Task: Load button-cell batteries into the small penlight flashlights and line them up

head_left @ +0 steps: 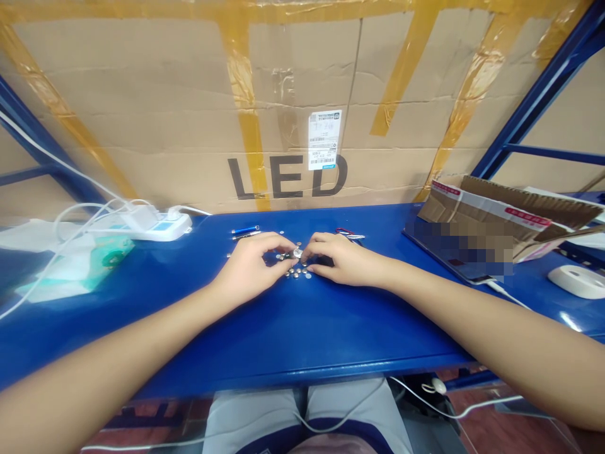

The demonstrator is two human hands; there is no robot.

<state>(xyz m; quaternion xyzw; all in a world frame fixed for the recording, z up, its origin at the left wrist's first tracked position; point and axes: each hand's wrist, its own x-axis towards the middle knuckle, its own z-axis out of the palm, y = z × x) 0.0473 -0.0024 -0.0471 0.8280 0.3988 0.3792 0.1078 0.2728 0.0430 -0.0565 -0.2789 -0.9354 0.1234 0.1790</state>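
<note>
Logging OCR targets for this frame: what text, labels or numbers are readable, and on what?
"LED": large dark letters on the big cardboard box behind the table.
White label on that box: barcodes and print, too small to read.
Red-and-white tape on the open carton at right: print too small to read.
Pixelated patch beside it: unreadable.

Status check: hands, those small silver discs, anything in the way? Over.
Left hand and right hand both pinch one silver disc. Loose discs scattered on blue table beneath. Two small metal tubes behind left hand, apart; nothing blocking.
</note>
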